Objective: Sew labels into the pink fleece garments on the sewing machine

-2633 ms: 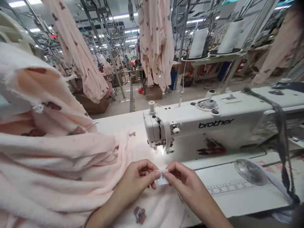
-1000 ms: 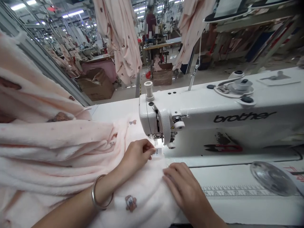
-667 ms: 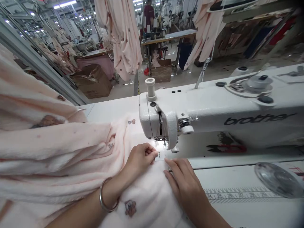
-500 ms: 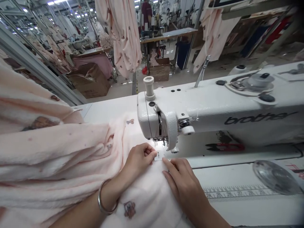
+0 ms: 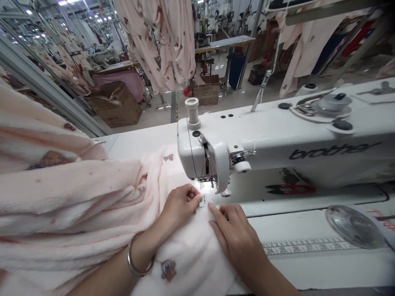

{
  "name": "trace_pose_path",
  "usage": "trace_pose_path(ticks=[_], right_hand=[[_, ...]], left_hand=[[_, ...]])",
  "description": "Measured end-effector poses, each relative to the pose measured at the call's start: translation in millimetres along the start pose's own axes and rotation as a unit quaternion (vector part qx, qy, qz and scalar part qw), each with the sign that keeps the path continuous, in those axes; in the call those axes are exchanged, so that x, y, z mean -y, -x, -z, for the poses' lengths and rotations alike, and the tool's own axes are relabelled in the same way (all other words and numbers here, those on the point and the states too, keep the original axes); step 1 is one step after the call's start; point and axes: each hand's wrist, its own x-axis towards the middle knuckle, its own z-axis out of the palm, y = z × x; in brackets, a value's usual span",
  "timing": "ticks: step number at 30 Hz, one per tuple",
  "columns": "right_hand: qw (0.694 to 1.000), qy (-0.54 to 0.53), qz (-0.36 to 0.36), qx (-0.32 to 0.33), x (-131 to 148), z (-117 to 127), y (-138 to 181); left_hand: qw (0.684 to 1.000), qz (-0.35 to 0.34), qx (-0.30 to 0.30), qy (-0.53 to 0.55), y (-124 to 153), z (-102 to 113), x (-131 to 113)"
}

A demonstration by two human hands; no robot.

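Observation:
A white Brother sewing machine (image 5: 277, 144) stands on a white table (image 5: 308, 263). Pale pink fleece fabric (image 5: 77, 205) with small bear prints is heaped at the left and spreads under the needle area (image 5: 207, 181). My left hand (image 5: 180, 205) pinches a small white label (image 5: 205, 201) against the fabric edge just in front of the presser foot. My right hand (image 5: 234, 230) lies flat on the fabric, its fingertips touching the label's right side. A metal bangle (image 5: 134, 259) sits on my left wrist.
Red thread snips (image 5: 291, 189) lie under the machine arm. A clear disc (image 5: 353, 226) rests on the table at the right, near a printed ruler strip (image 5: 302, 246). Pink garments (image 5: 166, 41) hang overhead; cardboard boxes (image 5: 117, 105) and other workstations stand behind.
Both hands carried the label from the front of the table up to the presser foot. My right hand let go of it and now lies flat, fingertips beside it.

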Motion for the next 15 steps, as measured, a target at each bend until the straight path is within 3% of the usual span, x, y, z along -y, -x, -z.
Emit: trace_pose_path(ticks=[15], right_hand=[[1.0,0.0,0.011,-0.012,1.8,-1.2,-0.6]], left_hand=[[1.0,-0.006,0.004,-0.005,1.2,0.0,2.5]])
